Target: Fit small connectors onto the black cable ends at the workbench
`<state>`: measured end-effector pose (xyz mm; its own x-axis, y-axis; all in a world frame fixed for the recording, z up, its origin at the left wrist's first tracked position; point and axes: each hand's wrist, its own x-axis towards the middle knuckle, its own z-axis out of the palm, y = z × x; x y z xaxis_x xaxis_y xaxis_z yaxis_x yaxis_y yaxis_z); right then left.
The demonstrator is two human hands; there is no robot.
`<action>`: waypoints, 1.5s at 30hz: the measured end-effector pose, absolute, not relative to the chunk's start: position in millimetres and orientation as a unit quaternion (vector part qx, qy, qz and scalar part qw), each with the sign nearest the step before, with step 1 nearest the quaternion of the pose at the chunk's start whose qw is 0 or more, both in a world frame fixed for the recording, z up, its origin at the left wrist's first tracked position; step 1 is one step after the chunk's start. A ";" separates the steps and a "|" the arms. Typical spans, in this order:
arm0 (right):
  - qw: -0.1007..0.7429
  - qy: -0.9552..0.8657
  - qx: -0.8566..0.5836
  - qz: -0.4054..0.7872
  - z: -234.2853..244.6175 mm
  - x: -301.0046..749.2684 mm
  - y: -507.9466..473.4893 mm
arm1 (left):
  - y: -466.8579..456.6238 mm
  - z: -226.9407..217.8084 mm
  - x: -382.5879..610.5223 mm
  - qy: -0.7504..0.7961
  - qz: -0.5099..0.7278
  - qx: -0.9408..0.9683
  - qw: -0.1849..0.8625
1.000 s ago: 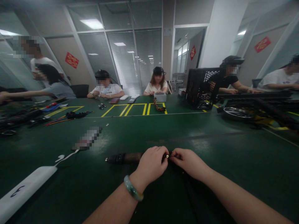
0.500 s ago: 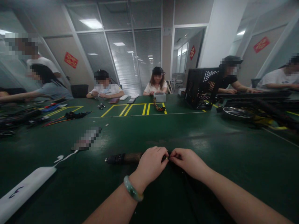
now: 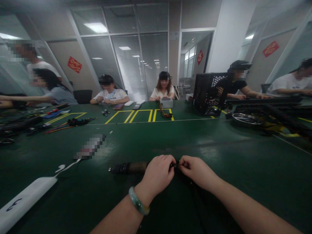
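Shift: since the earlier frames, a bright tip at the left fingertips has been lost to view; both hands have been kept nearly in place.
Left grip: small dark part [image 3: 173, 165] pinched by left hand [image 3: 158, 167], at the covered end of dark cylindrical tool [image 3: 137, 167].
Right grip: thumb and fingers pressed together on right hand [image 3: 193, 166], just past that end; item pinched mostly hidden.
Progress: fingertips brought together, dark part bridging the gap; whether it is seated or joined cannot be told. Neither side released yet.
Pose: left palm down, arched over the tool's covered end; right wrist angled in opposite, knuckles up.
Tool: laid flat on green table [image 3: 126, 139], metal-tipped end exposed.
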<state>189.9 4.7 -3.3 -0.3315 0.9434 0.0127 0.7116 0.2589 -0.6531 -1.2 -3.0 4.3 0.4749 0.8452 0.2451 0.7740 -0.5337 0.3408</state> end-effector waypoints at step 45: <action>0.243 -0.756 -0.503 0.342 -16.1 191.4 11.5 | -0.2 2.8 -2.5 0.466 0.211 0.854 0.093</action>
<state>191.4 11.5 -16.1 -0.3763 0.9262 0.0228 0.5935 0.2598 -0.7618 -2.5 -0.2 2.8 0.4768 0.8354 0.2734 0.7571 -0.5483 0.3552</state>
